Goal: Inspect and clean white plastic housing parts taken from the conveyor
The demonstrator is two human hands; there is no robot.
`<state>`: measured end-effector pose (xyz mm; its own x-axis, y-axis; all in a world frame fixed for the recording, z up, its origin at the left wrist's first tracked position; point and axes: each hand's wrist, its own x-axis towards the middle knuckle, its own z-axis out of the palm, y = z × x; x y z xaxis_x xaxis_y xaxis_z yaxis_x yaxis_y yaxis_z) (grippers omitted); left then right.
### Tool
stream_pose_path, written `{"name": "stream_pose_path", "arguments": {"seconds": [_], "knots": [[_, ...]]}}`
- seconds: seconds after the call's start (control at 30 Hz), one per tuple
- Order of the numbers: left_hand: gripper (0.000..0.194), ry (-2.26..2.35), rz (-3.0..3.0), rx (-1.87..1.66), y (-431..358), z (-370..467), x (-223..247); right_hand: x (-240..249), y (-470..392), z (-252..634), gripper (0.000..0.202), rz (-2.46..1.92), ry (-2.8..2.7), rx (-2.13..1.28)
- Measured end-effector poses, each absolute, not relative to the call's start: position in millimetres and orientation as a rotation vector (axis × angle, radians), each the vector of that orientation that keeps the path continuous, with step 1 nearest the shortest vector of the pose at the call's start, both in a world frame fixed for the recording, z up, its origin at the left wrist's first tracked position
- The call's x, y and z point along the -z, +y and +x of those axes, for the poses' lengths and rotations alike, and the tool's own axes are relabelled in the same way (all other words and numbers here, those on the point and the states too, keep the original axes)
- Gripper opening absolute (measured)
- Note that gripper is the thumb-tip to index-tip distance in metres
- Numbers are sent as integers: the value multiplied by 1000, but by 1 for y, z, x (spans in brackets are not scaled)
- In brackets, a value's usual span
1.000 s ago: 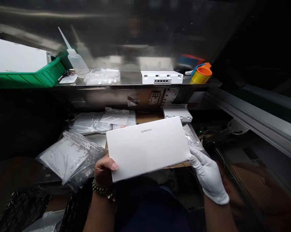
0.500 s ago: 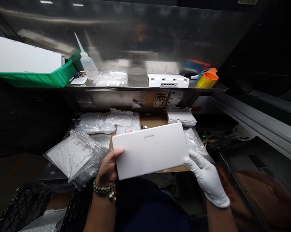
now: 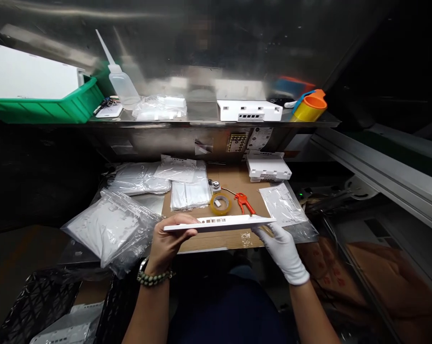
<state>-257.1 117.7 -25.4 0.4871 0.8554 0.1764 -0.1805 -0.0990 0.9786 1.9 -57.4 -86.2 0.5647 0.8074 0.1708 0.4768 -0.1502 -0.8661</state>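
A flat white panel [image 3: 219,225] is held edge-on over the front of the cardboard [image 3: 201,242], with small port cutouts showing on its far edge. My left hand [image 3: 169,239], bare with a beaded bracelet, pinches its left end between thumb and fingers. At the right end, my right hand [image 3: 282,248] in a white glove grips the panel with its fingertips. Just beyond the panel lie a roll of yellow tape [image 3: 213,205] and a red air gun [image 3: 245,202].
Bagged white panels [image 3: 108,227] lie at the left, with more bags [image 3: 189,191] behind. A white housing [image 3: 268,167] stands back right. The steel shelf [image 3: 201,123] holds a green bin [image 3: 72,105], a squeeze bottle [image 3: 124,91] and an orange-yellow tape roll [image 3: 311,107].
The panel has turned from its broad face to its thin edge. My right hand has moved left with it. The tape and red air gun have come into sight.
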Motion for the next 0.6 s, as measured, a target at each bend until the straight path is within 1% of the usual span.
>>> {"name": "stream_pose_path", "arguments": {"seconds": [0.13, 0.37, 0.4, 0.5, 0.53, 0.57, 0.6], "knots": [[6, 606, 1490, -946, 115, -250, 27, 86, -56, 7, 31, -1695, -1063, -448], [11, 606, 1539, -1001, 117, -260, 41, 102, -27, 15, 29, -1551, -1060, -582], [18, 610, 1550, -1005, 119, -261, 43, 104, -21, 16, 28, -1549, -1070, -606], [67, 663, 1513, -1049, 122, -264, 49, 110, -6, 16, 19, -1497, -1132, -618], [78, 736, 1399, -1116, 122, -265, 52, 111, -2, 15, 17, -1454, -1163, -611], [79, 840, 1214, -1201, 121, -267, 57, 113, 1, 13, 16, -1396, -1196, -604], [71, 938, 972, -1255, 119, -271, 64, 114, 3, 11, 16, -1333, -1239, -608]]}}
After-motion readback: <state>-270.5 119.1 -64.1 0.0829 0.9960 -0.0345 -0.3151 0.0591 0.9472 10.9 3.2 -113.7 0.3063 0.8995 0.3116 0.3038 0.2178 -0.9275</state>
